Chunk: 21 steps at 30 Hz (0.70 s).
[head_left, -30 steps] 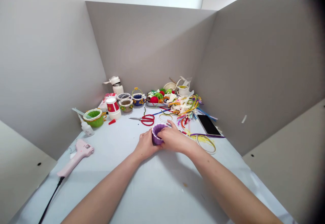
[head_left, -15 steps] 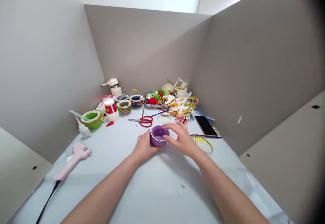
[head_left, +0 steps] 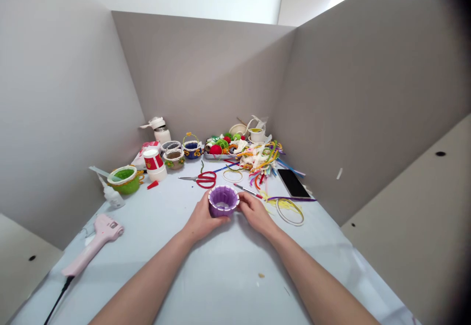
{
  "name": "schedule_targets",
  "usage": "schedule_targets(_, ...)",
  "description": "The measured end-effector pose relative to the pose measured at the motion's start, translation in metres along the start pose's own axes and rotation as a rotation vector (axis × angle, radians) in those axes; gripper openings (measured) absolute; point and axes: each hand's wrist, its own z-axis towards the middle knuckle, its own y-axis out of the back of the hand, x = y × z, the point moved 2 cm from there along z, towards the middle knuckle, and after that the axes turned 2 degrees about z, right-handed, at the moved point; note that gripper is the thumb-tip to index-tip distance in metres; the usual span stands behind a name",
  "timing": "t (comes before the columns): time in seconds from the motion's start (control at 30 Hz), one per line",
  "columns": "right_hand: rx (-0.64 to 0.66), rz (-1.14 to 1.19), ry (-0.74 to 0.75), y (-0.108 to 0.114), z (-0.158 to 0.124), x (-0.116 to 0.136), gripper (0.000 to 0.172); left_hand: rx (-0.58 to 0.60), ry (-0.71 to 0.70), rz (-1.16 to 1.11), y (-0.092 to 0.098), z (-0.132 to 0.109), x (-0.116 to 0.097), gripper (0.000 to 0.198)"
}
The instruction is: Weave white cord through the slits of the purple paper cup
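Observation:
A small purple woven basket (head_left: 223,202) with white bits along its rim is in the middle, mouth tilted up toward me. My left hand (head_left: 203,219) is wrapped round its left side, thumb along the lower front. At the right side of the basket, my right hand (head_left: 255,213) has its fingers curled in against the wall near the rim; the fingertips are partly hidden behind it. Just beyond the hands lie red-handled scissors (head_left: 206,179), a pen (head_left: 248,191) with a red end, and a thin ring of cord (head_left: 232,175).
To the left are a pink glue gun (head_left: 96,244) with a black cord, a glue bottle (head_left: 113,196) and a green basket (head_left: 125,181). Along the back stand several small baskets and a tray of yarn (head_left: 221,156). A heap of coloured strips (head_left: 263,160) and a phone (head_left: 293,183) are at right.
My right hand has moved from over the basket's mouth down to its right side, and its fingers have closed in. The pen has come into sight. The camera view has shifted slightly.

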Motion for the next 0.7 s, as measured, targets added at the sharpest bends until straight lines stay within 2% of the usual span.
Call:
schedule_targets(0.27,0.007,-0.013,0.000,0.001,-0.002,-0.005,0.029,0.004,0.008,0.037,-0.001,0.001,0.004,0.084)
schedule_targets(0.5,-0.084,-0.054,-0.042,0.004,-0.001,-0.013,0.024,0.032,0.074,-0.032,-0.001,-0.001,0.000,0.094)
schedule_targets(0.7,-0.075,-0.110,-0.015,0.002,-0.004,-0.004,0.021,0.046,0.116,-0.071,0.000,-0.002,-0.006,0.090)
